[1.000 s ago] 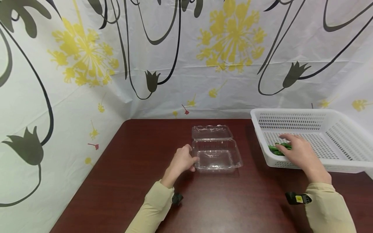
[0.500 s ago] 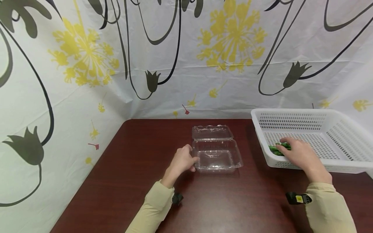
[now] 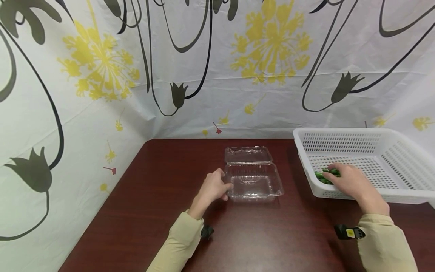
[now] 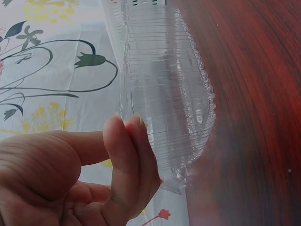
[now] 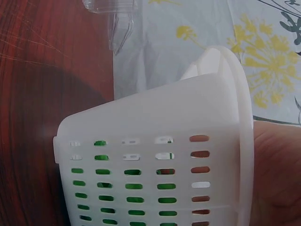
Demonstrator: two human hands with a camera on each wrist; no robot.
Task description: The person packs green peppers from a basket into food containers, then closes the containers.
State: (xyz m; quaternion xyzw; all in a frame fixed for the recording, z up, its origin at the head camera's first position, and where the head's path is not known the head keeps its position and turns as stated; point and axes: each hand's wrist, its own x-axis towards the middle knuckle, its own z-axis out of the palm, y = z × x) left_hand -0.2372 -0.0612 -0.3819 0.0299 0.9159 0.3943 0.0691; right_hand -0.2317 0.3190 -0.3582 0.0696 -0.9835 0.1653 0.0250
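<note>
A clear plastic clamshell container [image 3: 253, 183] stands on the dark red table with its lid [image 3: 248, 155] folded back. At its left side, my left hand [image 3: 214, 185] pinches the rim between thumb and forefinger; the left wrist view shows the fingertips [image 4: 134, 123] against the ribbed wall. Inside the white basket, my right hand [image 3: 350, 181] reaches over the near rim, thumb and fingers curved around several long green vegetables [image 3: 326, 178]. The basket's wall hides most of that hand in the right wrist view, where green [image 5: 134, 186] shows through the slots.
The white slotted basket [image 3: 340, 130] occupies the right side of the table [image 3: 163, 181], its near rim below my right wrist. A patterned white cloth [image 3: 210, 94] hangs behind and along the left side of the table.
My right hand has sunk lower over the green vegetables, its fingers drawing nearer the thumb. My left hand and the container have stayed in place.
</note>
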